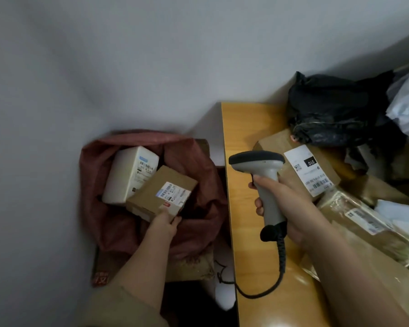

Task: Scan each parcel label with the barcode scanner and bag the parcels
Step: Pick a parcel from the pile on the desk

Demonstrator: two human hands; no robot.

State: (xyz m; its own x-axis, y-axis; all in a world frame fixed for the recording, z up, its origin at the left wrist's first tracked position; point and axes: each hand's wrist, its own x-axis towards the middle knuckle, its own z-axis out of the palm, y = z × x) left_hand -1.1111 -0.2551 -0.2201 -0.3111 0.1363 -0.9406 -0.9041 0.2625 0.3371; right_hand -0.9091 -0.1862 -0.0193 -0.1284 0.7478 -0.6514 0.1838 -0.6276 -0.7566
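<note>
My left fingers (pixel 169 220) pinch the brown parcel (pixel 162 197) inside the red bag (pixel 198 220), while my right hand (pixel 283 204), gripping the scanner (pixel 262 175), has the labelled parcel (pixel 312 171) at two o'clock on the surface (pixel 246 232).

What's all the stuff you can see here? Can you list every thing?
Red sack: one, dark red, open on the floor left of the table.
White box: one, white, inside the sack.
Cardboard parcel: one, brown with a white label, at the sack's mouth.
Barcode scanner: one, grey with a black cable, above the table's edge.
Table: one, yellow wood, on the right.
Labelled cardboard box: one, brown, on the table.
Taped parcel: one, brown, on the table.
Black bag: one, on the pile at the back.
Left hand: holds the cardboard parcel.
Right hand: grips the scanner.
</note>
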